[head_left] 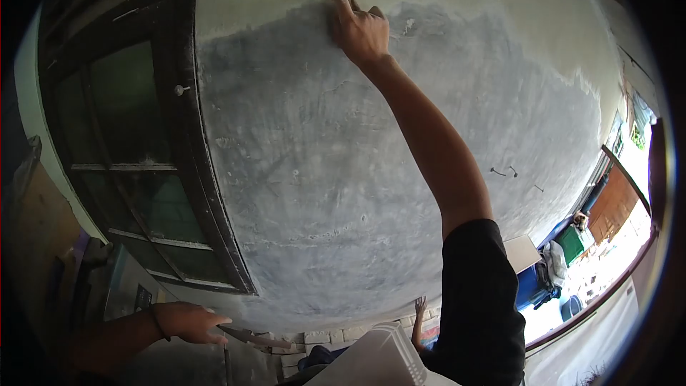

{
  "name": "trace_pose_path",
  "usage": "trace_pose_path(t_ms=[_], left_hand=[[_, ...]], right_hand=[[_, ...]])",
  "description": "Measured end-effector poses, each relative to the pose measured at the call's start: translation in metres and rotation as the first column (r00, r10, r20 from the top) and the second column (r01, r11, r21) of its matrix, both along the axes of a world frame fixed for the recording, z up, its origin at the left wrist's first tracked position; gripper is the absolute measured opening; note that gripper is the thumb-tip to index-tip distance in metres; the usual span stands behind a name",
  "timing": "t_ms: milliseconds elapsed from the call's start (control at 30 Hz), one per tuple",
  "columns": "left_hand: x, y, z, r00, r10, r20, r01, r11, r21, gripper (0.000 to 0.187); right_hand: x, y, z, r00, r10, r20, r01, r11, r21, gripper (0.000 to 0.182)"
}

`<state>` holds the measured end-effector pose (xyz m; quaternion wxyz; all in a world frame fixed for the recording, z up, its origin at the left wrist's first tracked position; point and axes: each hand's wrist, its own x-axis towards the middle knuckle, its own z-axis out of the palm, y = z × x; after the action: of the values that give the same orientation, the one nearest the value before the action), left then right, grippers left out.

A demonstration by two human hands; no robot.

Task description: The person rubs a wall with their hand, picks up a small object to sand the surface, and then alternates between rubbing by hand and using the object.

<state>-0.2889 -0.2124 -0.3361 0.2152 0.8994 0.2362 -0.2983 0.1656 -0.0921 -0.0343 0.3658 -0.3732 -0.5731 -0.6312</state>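
Observation:
My right hand [361,32] is raised high against the wall [321,136], its fingers curled and pressed to the surface. Whatever lies under those fingers is hidden. The wall is grey and smeared below, pale green above, and the hand is at the border between the two. Low on the left, my left hand [191,322] is held out with thumb and fingers apart, near the lower end of the dark window frame [214,193]. Nothing shows in it.
Nails [504,171] stick out of the wall at right. A metal knob [181,90] is on the window frame. Below are a white plastic object [379,361] with a ribbed edge and another person's hand [420,307]. A blue bin [529,286] stands at right.

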Motion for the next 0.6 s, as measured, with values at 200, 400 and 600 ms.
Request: trace_pose_path(t_ms=[200, 400, 600], left_hand=[[-0.005, 0.002, -0.006, 1.0, 0.021, 0.008, -0.021, 0.999, -0.029, 0.078], [-0.007, 0.001, -0.002, 0.999, 0.035, -0.022, -0.035, 0.999, -0.01, 0.078], [-0.009, 0.004, -0.008, 0.999, 0.033, -0.008, -0.034, 0.999, -0.039, 0.079]], right_hand=[[0.007, 0.017, -0.009, 0.994, 0.006, 0.105, -0.011, 0.999, 0.053, 0.029], [0.003, 0.014, 0.067, 0.983, -0.068, -0.17, 0.051, 0.994, -0.1, 0.028], [0.012, 0.017, 0.049, 0.997, -0.019, -0.069, 0.015, 0.999, -0.048, 0.018]])
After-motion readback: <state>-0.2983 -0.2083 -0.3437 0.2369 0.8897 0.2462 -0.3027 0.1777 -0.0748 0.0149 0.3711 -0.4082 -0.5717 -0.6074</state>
